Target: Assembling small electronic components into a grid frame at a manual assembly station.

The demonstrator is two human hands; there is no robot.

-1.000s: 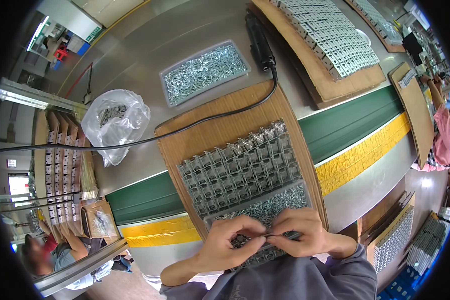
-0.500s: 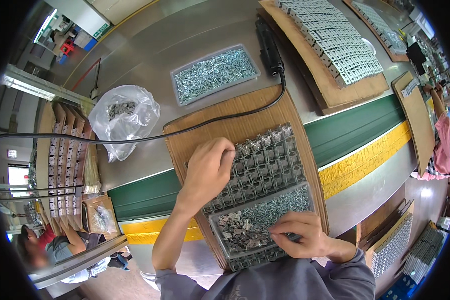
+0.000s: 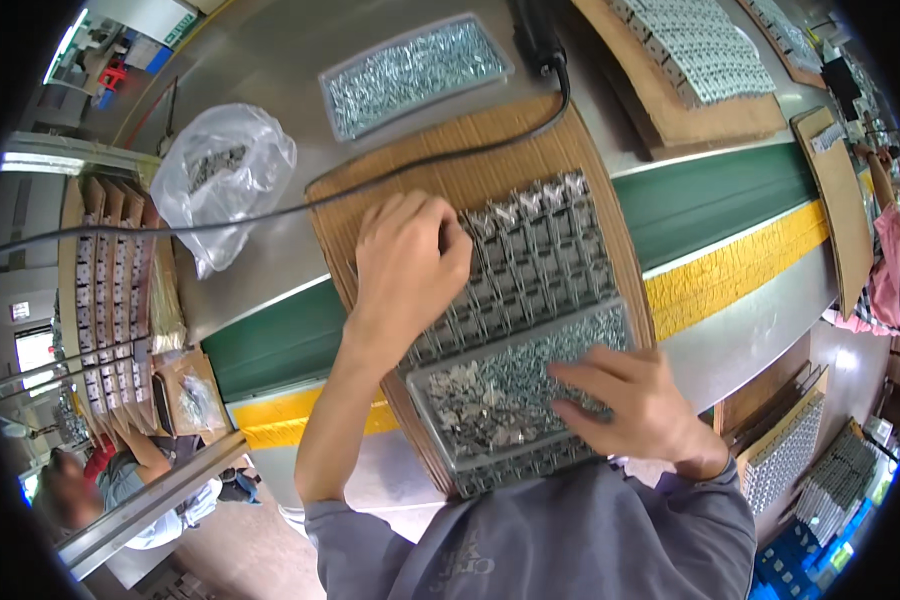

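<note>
Rows of small grey metal brackets (image 3: 530, 255) stand on a corrugated cardboard sheet (image 3: 490, 130) in front of me. My left hand (image 3: 410, 265) is at the left end of the far rows, its fingers curled together; whatever they grip is hidden beneath them. A clear plastic tray (image 3: 425, 425) rests over the nearer brackets. It holds silvery screws (image 3: 515, 365) on its far and right side and small flat metal pieces (image 3: 480, 415) at the near left. Over the tray's right part hovers my right hand (image 3: 635, 400), slightly blurred, thumb and fingers apart, with nothing visible between them.
Beyond the cardboard lies another tray of screws (image 3: 415, 75), with a clear bag of metal parts (image 3: 225, 165) to its left. A black cable (image 3: 370, 183) crosses the cardboard from a black handheld tool (image 3: 537, 40). Finished-looking bracket panels (image 3: 695, 50) lie far right; a person (image 3: 120, 490) sits at left.
The whole scene sits higher in the picture as the view tilts down. My right hand's fingers have spread from a pinch over the tray. My left hand stays by the far bracket rows.
</note>
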